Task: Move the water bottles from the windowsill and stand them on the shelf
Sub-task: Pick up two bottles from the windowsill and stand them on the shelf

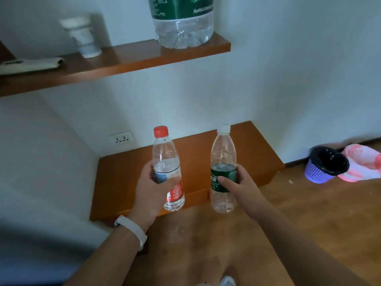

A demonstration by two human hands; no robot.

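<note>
The left hand's [151, 188] fingers wrap a red-capped, red-labelled bottle [168, 168] and the right hand's [237, 182] a white-capped, green-labelled one [223, 168], two clear bottles upright in the air, below the shelf [123, 58] whose one big jug [183, 21] reads "Purified".

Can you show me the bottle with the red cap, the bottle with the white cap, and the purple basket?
red-cap bottle [165, 149]: head view, clear upper body.
white-cap bottle [223, 149]: head view, clear upper body.
purple basket [315, 174]: head view, side wall.
</note>
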